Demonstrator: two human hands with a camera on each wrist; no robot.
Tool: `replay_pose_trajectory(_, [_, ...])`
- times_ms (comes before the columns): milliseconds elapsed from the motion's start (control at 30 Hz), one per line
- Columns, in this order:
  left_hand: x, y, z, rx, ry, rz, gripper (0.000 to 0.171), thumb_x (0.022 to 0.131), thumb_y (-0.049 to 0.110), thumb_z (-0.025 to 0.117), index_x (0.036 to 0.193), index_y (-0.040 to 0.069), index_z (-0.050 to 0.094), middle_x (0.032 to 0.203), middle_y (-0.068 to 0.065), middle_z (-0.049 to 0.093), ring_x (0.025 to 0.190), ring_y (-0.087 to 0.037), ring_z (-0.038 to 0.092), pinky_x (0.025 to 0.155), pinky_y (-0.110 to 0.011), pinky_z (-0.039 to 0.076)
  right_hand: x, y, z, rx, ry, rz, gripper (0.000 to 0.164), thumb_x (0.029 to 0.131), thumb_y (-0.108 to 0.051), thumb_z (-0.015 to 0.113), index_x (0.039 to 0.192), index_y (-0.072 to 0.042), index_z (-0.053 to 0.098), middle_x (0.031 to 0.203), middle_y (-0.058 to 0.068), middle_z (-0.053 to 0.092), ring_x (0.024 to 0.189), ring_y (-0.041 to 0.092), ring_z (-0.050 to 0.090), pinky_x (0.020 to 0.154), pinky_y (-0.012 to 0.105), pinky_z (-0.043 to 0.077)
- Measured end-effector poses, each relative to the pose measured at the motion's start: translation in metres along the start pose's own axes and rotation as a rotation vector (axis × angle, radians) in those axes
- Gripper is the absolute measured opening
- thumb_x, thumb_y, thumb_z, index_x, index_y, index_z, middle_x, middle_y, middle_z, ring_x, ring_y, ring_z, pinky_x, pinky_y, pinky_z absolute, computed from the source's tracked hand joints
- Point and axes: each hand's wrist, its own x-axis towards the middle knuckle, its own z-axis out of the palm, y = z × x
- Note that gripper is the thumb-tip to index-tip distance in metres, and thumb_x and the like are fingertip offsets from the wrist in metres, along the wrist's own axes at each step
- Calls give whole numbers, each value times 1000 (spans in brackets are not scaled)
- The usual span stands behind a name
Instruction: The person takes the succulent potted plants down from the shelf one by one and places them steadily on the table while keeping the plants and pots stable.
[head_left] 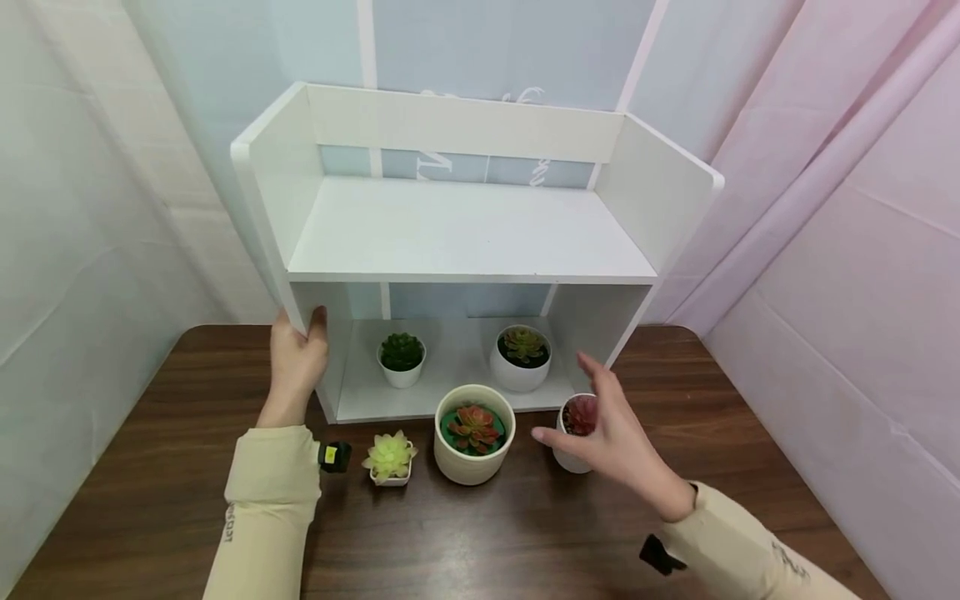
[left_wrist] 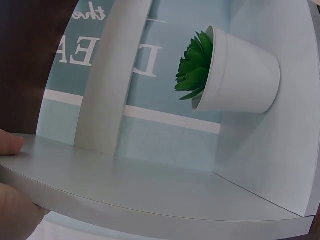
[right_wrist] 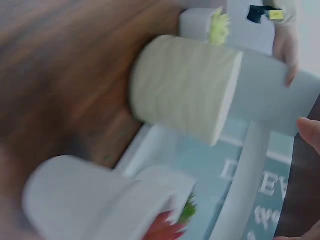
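My left hand [head_left: 297, 358] grips the left side panel of a white two-tier shelf [head_left: 472, 229], thumb on the inner face and the other fingers around the outer side. Near the lower right front of the shelf, my right hand [head_left: 613, 435] is spread with thumb and fingers apart, overlapping a small white pot with a red succulent [head_left: 572, 461]. A cream pot [head_left: 467, 468] with an orange-red succulent stands to its left. Inside the lower tier are a white pot with a dark green succulent [left_wrist: 245, 75] and a rounder white pot with a green-red succulent [head_left: 519, 377].
A small pot with a yellow-green succulent [head_left: 390, 458] stands on the brown wooden table [head_left: 450, 558], left of the cream pot. Behind the shelf hangs a blue-grey printed backdrop [head_left: 510, 46]. Pale curtains [head_left: 847, 275] flank the table.
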Motion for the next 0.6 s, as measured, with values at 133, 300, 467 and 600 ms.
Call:
replay_pose_trajectory(133, [0, 1, 0, -2, 5, -11, 41, 96, 1, 44, 136, -10, 42, 135, -28, 47, 130, -37, 41, 109, -55, 31, 27, -19, 4, 2, -129, 3, 101, 76, -33, 81, 149, 0, 20, 145, 25, 33, 110, 34, 54, 92, 45, 46])
replay_pose_trajectory(300, [0, 3, -1, -9, 0, -21, 39, 96, 1, 45, 133, -11, 44, 133, -29, 48, 128, -37, 42, 108, -54, 31, 61, -43, 18, 4, -257, 43, 104, 76, -43, 79, 151, -5, 18, 154, 17, 25, 141, 35, 28, 109, 54, 32])
replay_pose_trajectory(467, [1, 2, 0, -23, 3, -12, 38, 95, -1, 45, 132, -12, 44, 131, -30, 49, 126, -37, 43, 108, -53, 32, 91, -63, 44, -24, -373, 95, 106, 77, -46, 77, 153, -8, 14, 158, 14, 21, 143, 34, 25, 109, 53, 32])
replay_pose_trajectory(600, [2, 1, 0, -21, 5, -5, 38, 95, -2, 44, 132, -12, 44, 132, -31, 49, 127, -37, 42, 108, -54, 32, 111, -77, 67, -63, -458, 140, 108, 76, -47, 77, 153, -7, 12, 159, 14, 18, 144, 32, 24, 108, 50, 36])
